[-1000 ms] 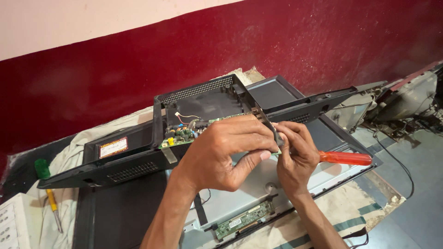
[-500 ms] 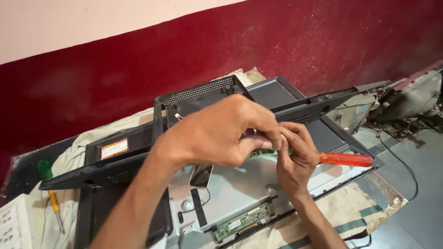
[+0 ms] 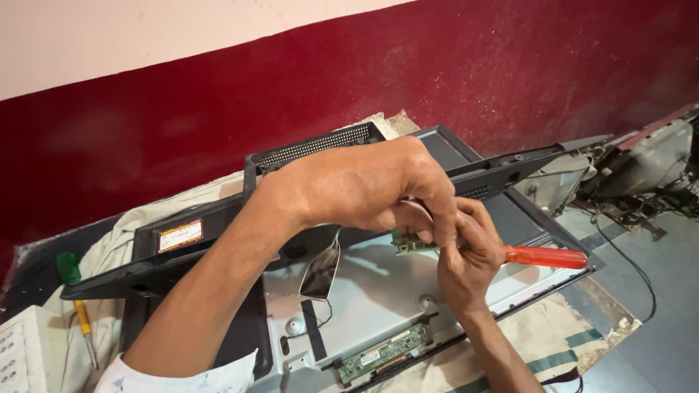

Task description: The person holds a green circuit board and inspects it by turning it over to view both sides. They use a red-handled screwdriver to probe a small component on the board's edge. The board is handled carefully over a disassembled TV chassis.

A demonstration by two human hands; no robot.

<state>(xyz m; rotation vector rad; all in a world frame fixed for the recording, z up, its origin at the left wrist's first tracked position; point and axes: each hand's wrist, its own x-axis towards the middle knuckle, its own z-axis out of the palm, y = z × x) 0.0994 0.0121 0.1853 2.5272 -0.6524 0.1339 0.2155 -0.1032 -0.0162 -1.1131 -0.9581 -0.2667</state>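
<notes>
My left hand (image 3: 364, 185) arches over the opened flat screen set, its fingertips pinching a small green circuit board (image 3: 409, 247). Right beside it, touching those fingers, my right hand (image 3: 466, 258) grips an orange-handled screwdriver (image 3: 546, 256); the tip is hidden between the two hands. Below them lies the grey metal chassis (image 3: 378, 287). The black back cover (image 3: 211, 233) with its perforated top edge stands propped up behind my left forearm.
A long narrow green board (image 3: 382, 353) sits at the chassis's near edge. A green-handled screwdriver (image 3: 69, 268) lies on cloth at the left, beside a white box (image 3: 18, 349). Other dismantled equipment (image 3: 648, 167) and a black cable (image 3: 630, 266) are at the right. A red wall runs behind.
My left hand has risen and rolled over to the right, now hiding the green board inside the back cover. The right hand and the screwdriver have stayed in place.
</notes>
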